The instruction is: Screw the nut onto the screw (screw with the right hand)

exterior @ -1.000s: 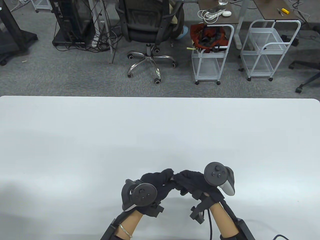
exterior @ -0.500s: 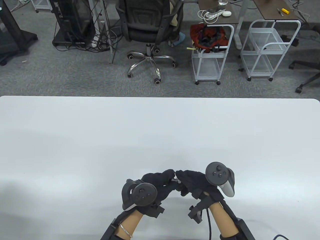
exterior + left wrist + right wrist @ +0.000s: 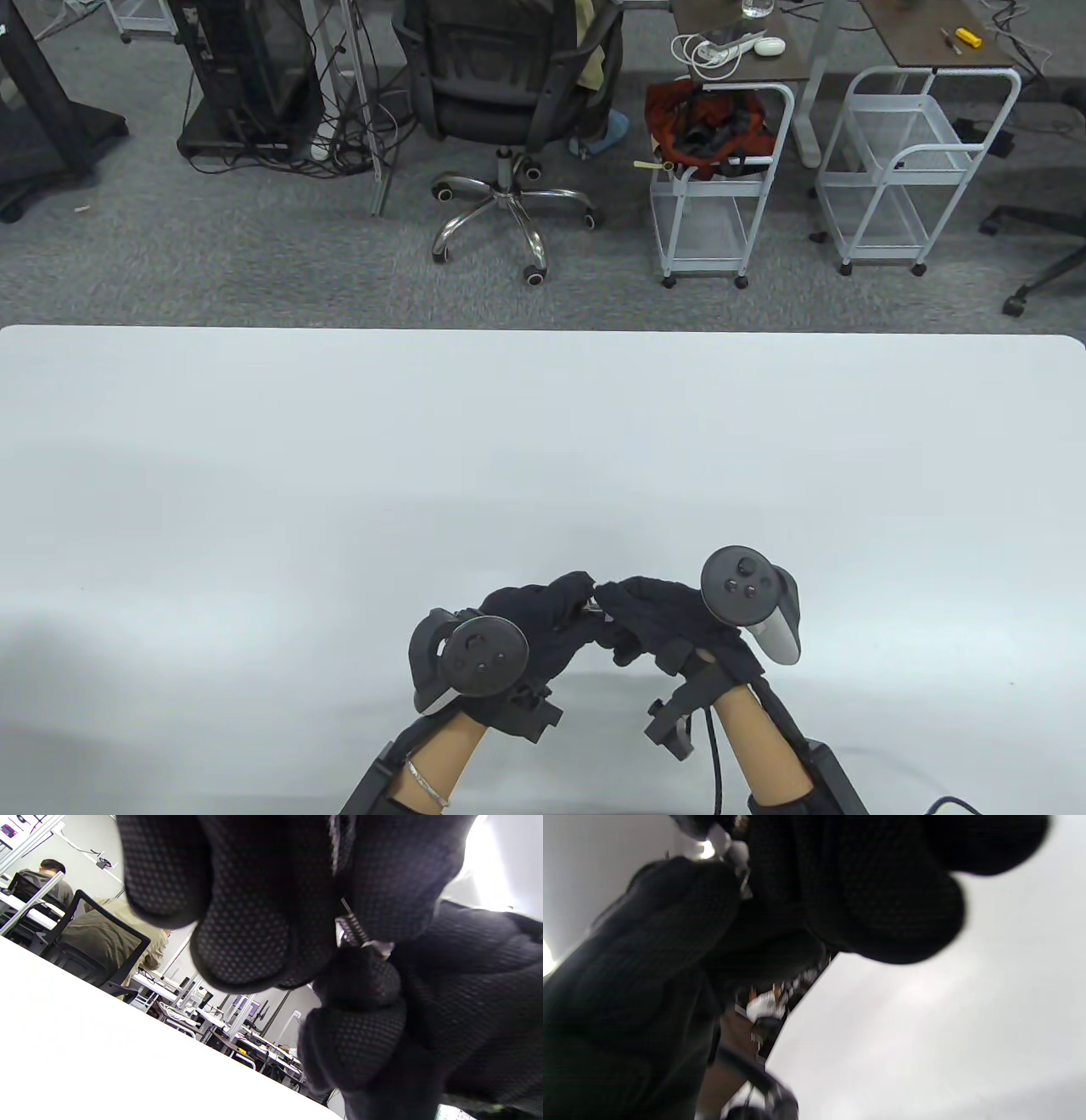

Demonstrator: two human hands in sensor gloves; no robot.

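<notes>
Both gloved hands meet fingertip to fingertip just above the white table [image 3: 543,441], near its front edge. My left hand [image 3: 570,598] pinches a thin threaded screw [image 3: 353,928], whose shaft shows between the fingers in the left wrist view. My right hand [image 3: 609,601] closes its fingertips [image 3: 360,978] around the screw's free end. A small pale metal piece [image 3: 379,947] there looks like the nut; it is mostly hidden. The right wrist view is blurred and shows only a bright bit of metal [image 3: 729,846] between dark fingers.
Beyond the table's far edge stand an office chair [image 3: 509,93] and two white wire carts [image 3: 721,187], out of reach on the carpet.
The right hand has turned slightly at the wrist, its tracker shifting a little right. The small gap with metal between the fingertips has closed. The left hand has barely moved.
</notes>
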